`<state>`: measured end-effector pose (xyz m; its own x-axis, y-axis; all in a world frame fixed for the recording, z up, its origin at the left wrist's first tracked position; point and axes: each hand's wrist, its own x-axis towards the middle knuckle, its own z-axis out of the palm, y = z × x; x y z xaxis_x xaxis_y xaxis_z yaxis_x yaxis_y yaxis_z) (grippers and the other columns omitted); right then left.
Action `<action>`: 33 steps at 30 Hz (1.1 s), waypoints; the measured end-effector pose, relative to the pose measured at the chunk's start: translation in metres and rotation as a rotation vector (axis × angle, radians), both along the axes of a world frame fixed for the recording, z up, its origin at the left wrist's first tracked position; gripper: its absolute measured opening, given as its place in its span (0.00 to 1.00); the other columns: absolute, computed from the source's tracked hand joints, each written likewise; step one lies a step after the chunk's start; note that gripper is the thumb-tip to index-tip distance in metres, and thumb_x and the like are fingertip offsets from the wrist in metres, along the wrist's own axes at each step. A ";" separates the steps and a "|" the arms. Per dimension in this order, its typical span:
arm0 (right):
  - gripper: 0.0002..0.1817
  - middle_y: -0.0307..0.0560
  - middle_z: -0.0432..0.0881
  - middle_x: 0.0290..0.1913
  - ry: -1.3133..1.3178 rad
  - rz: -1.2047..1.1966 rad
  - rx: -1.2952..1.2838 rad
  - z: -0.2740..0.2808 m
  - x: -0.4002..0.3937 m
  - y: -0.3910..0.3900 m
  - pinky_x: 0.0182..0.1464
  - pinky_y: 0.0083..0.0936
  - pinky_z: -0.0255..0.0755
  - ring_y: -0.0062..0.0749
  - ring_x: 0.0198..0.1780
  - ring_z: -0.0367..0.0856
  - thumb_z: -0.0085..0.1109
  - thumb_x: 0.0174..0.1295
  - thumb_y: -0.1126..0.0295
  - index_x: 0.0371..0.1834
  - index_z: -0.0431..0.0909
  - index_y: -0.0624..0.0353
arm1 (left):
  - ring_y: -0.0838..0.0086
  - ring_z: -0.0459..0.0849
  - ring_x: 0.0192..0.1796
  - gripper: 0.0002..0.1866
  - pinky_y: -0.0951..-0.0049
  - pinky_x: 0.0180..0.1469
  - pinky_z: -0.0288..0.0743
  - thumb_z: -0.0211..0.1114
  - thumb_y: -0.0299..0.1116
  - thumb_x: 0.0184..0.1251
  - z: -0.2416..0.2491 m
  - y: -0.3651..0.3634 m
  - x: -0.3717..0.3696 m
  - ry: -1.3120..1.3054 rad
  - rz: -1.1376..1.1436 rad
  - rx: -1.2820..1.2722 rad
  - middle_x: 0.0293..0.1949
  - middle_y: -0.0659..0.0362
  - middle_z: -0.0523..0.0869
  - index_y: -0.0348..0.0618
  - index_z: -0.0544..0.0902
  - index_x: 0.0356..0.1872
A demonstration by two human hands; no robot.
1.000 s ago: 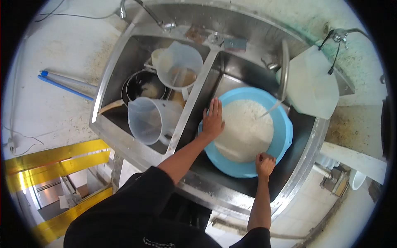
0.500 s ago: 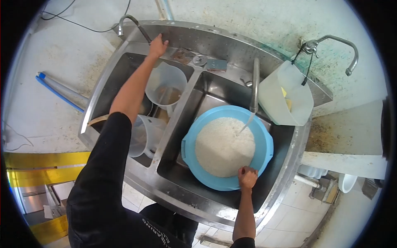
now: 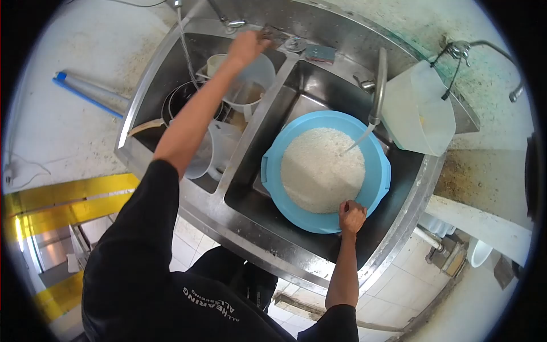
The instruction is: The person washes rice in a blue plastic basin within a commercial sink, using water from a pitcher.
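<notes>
My right hand (image 3: 352,216) is closed with its fingers curled over the near rim of a light blue plastic basin (image 3: 273,196). White rice (image 3: 320,171) fills much of the basin, and water (image 3: 360,138) runs onto it from the right-hand tap (image 3: 380,85). My left hand (image 3: 246,48) is slightly blurred above a translucent plastic jug (image 3: 261,73); its fingers look apart and nothing shows in them. Behind that hand is the left tap's lever (image 3: 235,24). A stream of water (image 3: 186,54) falls into the left sink beside a dark pan (image 3: 181,97).
The steel double sink (image 3: 228,196) holds another clear jug (image 3: 219,145) and a wooden handle (image 3: 145,127) on the left. A sponge (image 3: 320,53) lies on the back ledge. A cut white container (image 3: 419,108) hangs at the right from a wall tap (image 3: 457,50).
My left hand has moved away from the left tap's base, toward the right. Water now runs from that tap. The view has shifted, while my right hand stays on the basin's rim.
</notes>
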<state>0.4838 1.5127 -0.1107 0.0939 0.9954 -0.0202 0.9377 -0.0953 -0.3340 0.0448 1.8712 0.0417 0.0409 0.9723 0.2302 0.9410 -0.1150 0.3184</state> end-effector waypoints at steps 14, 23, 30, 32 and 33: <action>0.13 0.49 0.83 0.23 -0.033 0.042 0.015 -0.015 0.005 -0.003 0.46 0.37 0.70 0.45 0.30 0.81 0.62 0.57 0.62 0.20 0.81 0.59 | 0.74 0.85 0.32 0.09 0.74 0.34 0.75 0.65 0.34 0.68 0.066 -0.396 -0.052 -0.372 0.509 -0.036 0.31 0.55 0.87 0.38 0.86 0.39; 0.22 0.43 0.83 0.27 0.676 -0.065 -0.065 -0.010 -0.003 0.006 0.39 0.26 0.72 0.25 0.30 0.79 0.59 0.68 0.51 0.28 0.82 0.60 | 0.65 0.88 0.38 0.19 0.69 0.44 0.78 0.66 0.43 0.66 0.040 -0.401 -0.155 -0.656 0.522 -0.072 0.35 0.49 0.88 0.35 0.83 0.47; 0.09 0.45 0.85 0.42 1.082 -0.169 -0.137 0.153 -0.143 -0.050 0.38 0.21 0.74 0.26 0.38 0.81 0.57 0.70 0.67 0.45 0.80 0.62 | 0.59 0.88 0.45 0.33 0.63 0.50 0.78 0.68 0.48 0.62 -0.034 -0.323 -0.214 -0.409 0.471 -0.423 0.42 0.46 0.88 0.32 0.74 0.60; 0.10 0.45 0.84 0.44 1.151 -0.083 -0.228 0.173 -0.202 -0.058 0.32 0.19 0.73 0.22 0.37 0.81 0.57 0.70 0.67 0.48 0.80 0.61 | 0.47 0.80 0.58 0.30 0.54 0.61 0.73 0.67 0.43 0.61 -0.039 -0.308 -0.217 -0.527 0.476 -0.568 0.51 0.38 0.83 0.35 0.74 0.61; 0.11 0.44 0.84 0.44 1.123 -0.026 -0.220 0.177 -0.235 -0.057 0.31 0.19 0.74 0.21 0.36 0.80 0.59 0.70 0.66 0.49 0.80 0.61 | 0.47 0.80 0.58 0.30 0.54 0.61 0.73 0.67 0.43 0.61 -0.046 -0.303 -0.222 -0.531 0.462 -0.577 0.51 0.38 0.83 0.35 0.74 0.61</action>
<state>0.2493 1.4553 0.0660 -0.0671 0.9578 -0.2795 0.1170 -0.2706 -0.9556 -0.1768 1.5682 -0.0042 -0.3541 0.8357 -0.4199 0.5672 0.5489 0.6140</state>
